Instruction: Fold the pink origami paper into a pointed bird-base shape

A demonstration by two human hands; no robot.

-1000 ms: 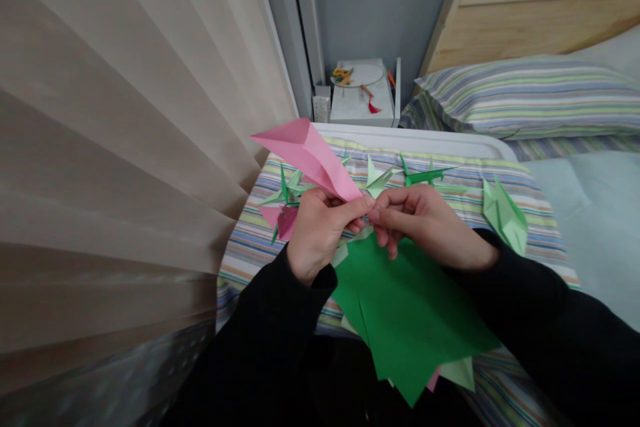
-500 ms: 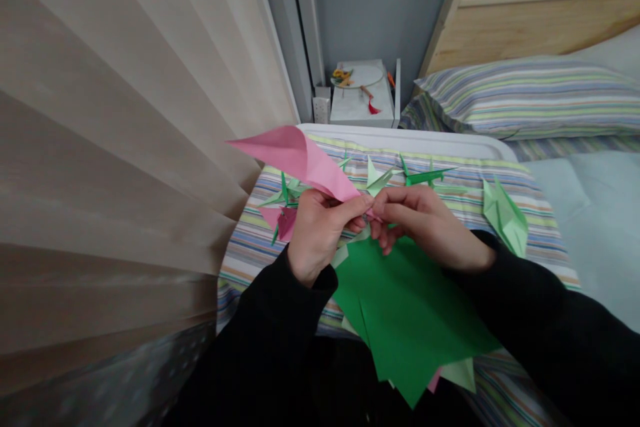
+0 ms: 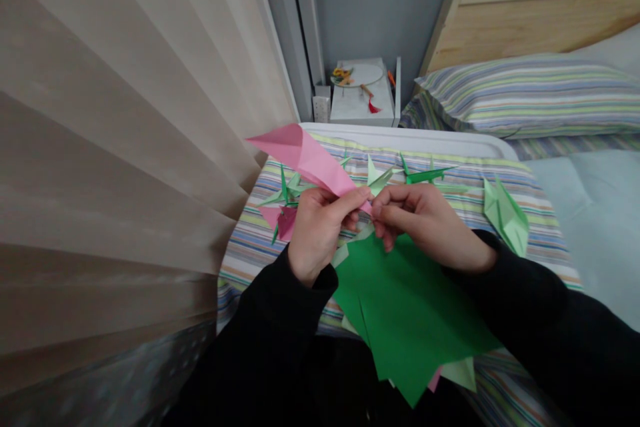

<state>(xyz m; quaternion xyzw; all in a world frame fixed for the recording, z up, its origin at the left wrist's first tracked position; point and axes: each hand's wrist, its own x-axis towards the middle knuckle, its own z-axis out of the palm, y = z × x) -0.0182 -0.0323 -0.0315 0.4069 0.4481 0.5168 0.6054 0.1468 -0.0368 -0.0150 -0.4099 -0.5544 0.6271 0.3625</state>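
A beige pleated fabric curtain (image 3: pixel 125 147) fills the left side of the view, and a pale wooden headboard (image 3: pixel 525 13) rises at the upper right. Below the headboard lies a striped pillow (image 3: pixel 530 97) in blue, green and cream, with a pale blue bedsheet (image 3: pixel 595 227) to the right. Ahead, a multicoloured striped cloth (image 3: pixel 400 170) covers a surface with a white rim (image 3: pixel 410 140). Beyond that rim, a small white shelf (image 3: pixel 357 113) beside a wall socket (image 3: pixel 321 109) holds a red tassel (image 3: pixel 373 108) and a round hoop (image 3: pixel 357 75).

Black sleeves (image 3: pixel 265 327) cover both forearms. The left hand (image 3: pixel 317 233) and right hand (image 3: pixel 430 227) are close together above the striped cloth, both clamped on the folded pink origami paper (image 3: pixel 310 160). The left thumb and fingers pinch its lower part, and the right fingertips (image 3: pixel 385 208) grip its narrow end, while its pointed top sticks up and to the left. Loose green paper sheets (image 3: pixel 410 307) lie just below the hands. Around them on the cloth sit a folded pale green origami piece (image 3: pixel 506 217), a dark green origami piece (image 3: pixel 425 177) and a small pink origami piece (image 3: pixel 286 221).
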